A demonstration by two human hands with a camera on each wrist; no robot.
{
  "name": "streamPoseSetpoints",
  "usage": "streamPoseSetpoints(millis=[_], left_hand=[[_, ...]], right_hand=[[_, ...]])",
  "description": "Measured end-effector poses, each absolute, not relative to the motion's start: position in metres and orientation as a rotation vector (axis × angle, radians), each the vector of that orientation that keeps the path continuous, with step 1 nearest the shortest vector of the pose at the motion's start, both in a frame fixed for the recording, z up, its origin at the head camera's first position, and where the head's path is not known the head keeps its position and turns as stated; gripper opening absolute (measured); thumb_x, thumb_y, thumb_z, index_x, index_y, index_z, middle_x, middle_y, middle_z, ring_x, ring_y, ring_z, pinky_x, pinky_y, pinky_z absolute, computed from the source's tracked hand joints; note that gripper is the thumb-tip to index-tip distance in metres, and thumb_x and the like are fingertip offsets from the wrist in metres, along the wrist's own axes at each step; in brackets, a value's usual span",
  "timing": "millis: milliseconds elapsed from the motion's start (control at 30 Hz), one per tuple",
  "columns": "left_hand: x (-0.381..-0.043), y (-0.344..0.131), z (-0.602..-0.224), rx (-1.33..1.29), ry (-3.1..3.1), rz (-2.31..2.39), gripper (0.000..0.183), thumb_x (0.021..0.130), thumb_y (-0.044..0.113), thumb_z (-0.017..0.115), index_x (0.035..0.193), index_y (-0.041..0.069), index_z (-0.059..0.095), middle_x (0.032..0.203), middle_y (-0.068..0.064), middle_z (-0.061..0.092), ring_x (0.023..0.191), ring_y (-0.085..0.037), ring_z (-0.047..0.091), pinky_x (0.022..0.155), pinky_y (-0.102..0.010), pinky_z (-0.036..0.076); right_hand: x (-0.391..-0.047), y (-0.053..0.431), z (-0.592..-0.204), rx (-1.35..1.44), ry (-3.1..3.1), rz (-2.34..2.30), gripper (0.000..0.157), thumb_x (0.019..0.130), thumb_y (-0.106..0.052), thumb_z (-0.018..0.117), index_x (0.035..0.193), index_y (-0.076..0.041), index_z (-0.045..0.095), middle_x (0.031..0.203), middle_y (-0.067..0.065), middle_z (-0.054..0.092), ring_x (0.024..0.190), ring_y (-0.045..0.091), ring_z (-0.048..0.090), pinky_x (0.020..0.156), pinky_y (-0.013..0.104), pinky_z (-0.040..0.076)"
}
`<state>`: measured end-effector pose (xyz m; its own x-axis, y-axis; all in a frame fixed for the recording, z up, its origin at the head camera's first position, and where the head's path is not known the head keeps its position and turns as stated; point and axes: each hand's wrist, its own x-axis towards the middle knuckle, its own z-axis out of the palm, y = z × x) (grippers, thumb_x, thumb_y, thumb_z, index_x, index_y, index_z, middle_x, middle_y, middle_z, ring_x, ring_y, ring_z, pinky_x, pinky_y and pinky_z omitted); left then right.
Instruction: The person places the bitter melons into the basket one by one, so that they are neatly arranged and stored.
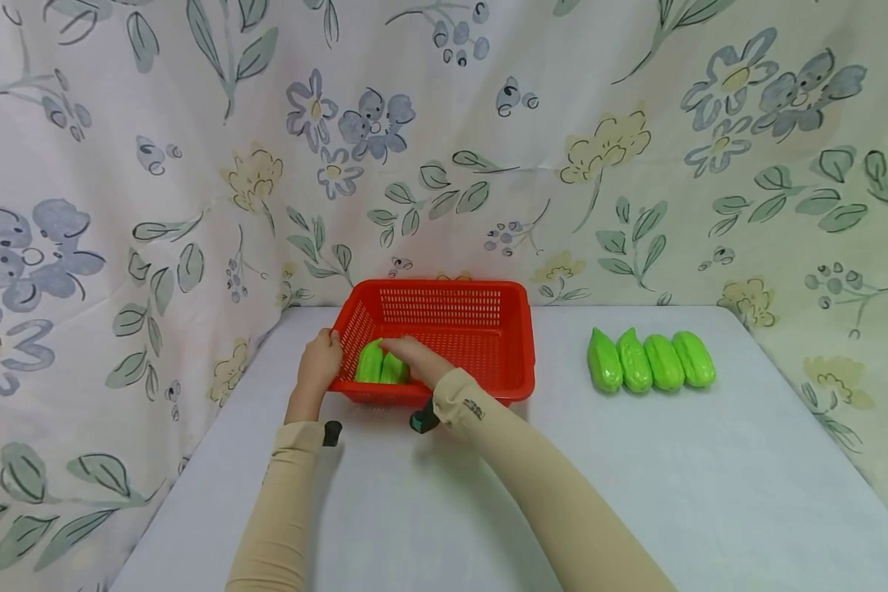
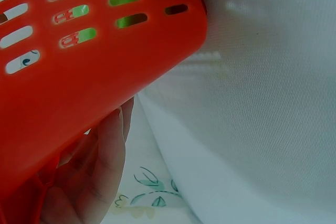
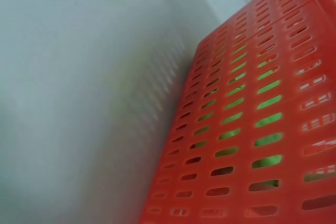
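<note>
A red plastic basket (image 1: 518,341) with slotted walls stands toward the back of the table. My left hand (image 1: 320,362) grips its left rim; in the left wrist view, the fingers (image 2: 107,156) curl under that rim. Inside, at the left end, a green gourd (image 1: 369,362) lies lengthwise. Beside it is a second green gourd (image 1: 394,370), partly covered by my right hand (image 1: 420,360), which holds it from above. Green also shows through the slots of the basket wall (image 3: 226,129) in the right wrist view, where the right hand is mostly hidden behind the rim.
Four-sided slots aside, the basket floor (image 1: 459,349) shows to the right of the hand. Several green gourds (image 1: 649,362) lie in a row on the white table (image 1: 673,477), right of the basket. A floral curtain (image 1: 444,222) hangs behind and along the left.
</note>
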<state>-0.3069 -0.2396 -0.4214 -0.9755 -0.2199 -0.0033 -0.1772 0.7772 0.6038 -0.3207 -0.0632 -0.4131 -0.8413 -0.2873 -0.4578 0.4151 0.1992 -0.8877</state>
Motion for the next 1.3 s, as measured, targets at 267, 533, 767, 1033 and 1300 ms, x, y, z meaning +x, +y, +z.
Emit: streamPoseSetpoints(millis=[267,533,767,1033,1300], left_hand=[[-0.307,-0.239,-0.421,0.311,-2.898,-0.965,0.051,0.107,0.028,0.023,0.142,-0.006,0.039,0.134,-0.032,0.053,0.115,-0.044,0.057,0.095,-0.056,0.045],[-0.307,-0.239,-0.420,0.317,-2.903,-0.972,0.051,0.107,0.028,0.023,0.142,-0.006,0.039,0.133,-0.031,0.054,0.111,-0.042,0.059,0.093,-0.055,0.047],[-0.307,-0.240,-0.421,0.322,-2.907,-0.966,0.051,0.108,0.028,0.023,0.141,-0.006,0.040,0.132,-0.031,0.054,0.108,-0.040,0.059,0.092,-0.054,0.047],[-0.307,-0.240,-0.421,0.311,-2.899,-0.957,0.050,0.107,0.027,0.024,0.140,-0.007,0.041,0.132,-0.032,0.054,0.111,-0.043,0.058,0.093,-0.055,0.046],[-0.307,-0.240,-0.422,0.309,-2.903,-0.952,0.050,0.107,0.027,0.024,0.141,-0.007,0.040,0.131,-0.032,0.055,0.106,-0.040,0.059,0.090,-0.053,0.047]], right_hand=[[-0.319,-0.061,-0.414,0.120,1.926,-1.702,0.064,0.099,-0.028,0.054,0.151,0.000,0.029,0.156,0.017,0.031,0.140,0.033,0.034,0.116,0.050,0.031],[-0.318,-0.058,-0.416,0.135,1.914,-1.732,0.072,0.097,-0.029,0.057,0.154,-0.001,0.022,0.160,0.015,0.023,0.144,0.033,0.029,0.118,0.050,0.027],[-0.318,-0.054,-0.418,0.146,1.936,-1.730,0.073,0.096,-0.031,0.060,0.153,-0.004,0.024,0.160,0.013,0.023,0.144,0.031,0.029,0.117,0.049,0.028],[-0.317,-0.050,-0.418,0.147,1.971,-1.703,0.080,0.094,-0.036,0.062,0.155,-0.005,0.021,0.161,0.012,0.022,0.145,0.031,0.028,0.118,0.049,0.028],[-0.317,-0.051,-0.420,0.147,1.938,-1.740,0.080,0.095,-0.032,0.060,0.156,-0.004,0.016,0.163,0.013,0.015,0.148,0.031,0.022,0.120,0.048,0.024]])
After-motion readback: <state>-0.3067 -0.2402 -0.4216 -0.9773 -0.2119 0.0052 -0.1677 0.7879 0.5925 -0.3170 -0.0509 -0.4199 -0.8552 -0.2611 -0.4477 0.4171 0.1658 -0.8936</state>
